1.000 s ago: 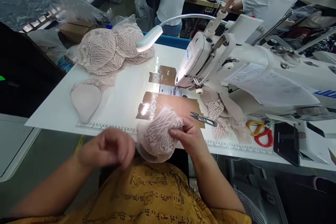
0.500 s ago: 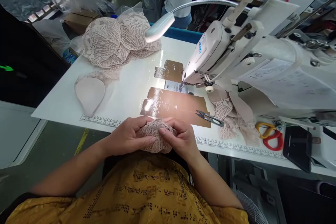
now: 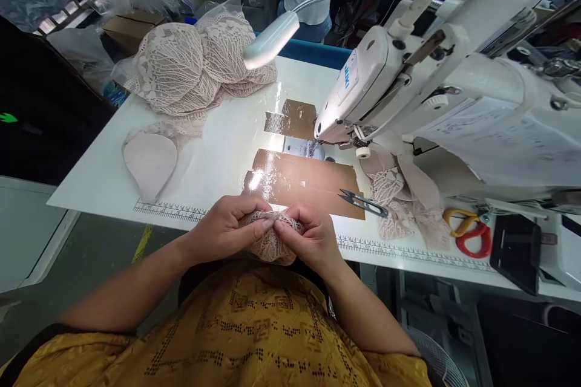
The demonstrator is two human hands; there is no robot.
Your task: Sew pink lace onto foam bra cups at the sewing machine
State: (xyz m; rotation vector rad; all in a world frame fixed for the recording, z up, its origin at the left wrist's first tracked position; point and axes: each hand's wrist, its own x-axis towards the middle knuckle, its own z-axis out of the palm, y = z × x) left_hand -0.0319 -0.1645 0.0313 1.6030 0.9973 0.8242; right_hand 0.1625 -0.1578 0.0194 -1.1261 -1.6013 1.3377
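Observation:
A beige lace bra cup (image 3: 271, 247) is held at the near edge of the white sewing table (image 3: 218, 151). My left hand (image 3: 227, 228) grips its left side with fingers curled round it. My right hand (image 3: 308, 237) pinches the right side, and the fingertips of both hands meet on the cup's top edge. The white sewing machine (image 3: 408, 84) stands just beyond my right hand, its needle area lit by a gooseneck lamp (image 3: 270, 45). Thread snips (image 3: 363, 202) lie on the brown taped patch (image 3: 302, 178) just ahead of my right hand.
A pile of lace cups (image 3: 195, 63) sits at the table's far left, with a plain foam cup (image 3: 149, 160) nearer. More lace pieces (image 3: 399, 199) lie under the machine arm. Red-and-yellow scissors (image 3: 469, 233) and a black phone (image 3: 515, 251) lie right. Other people work at a bench behind.
My left hand came in from the left and took hold of the lace cup. The cup has dropped lower and is bunched between both hands.

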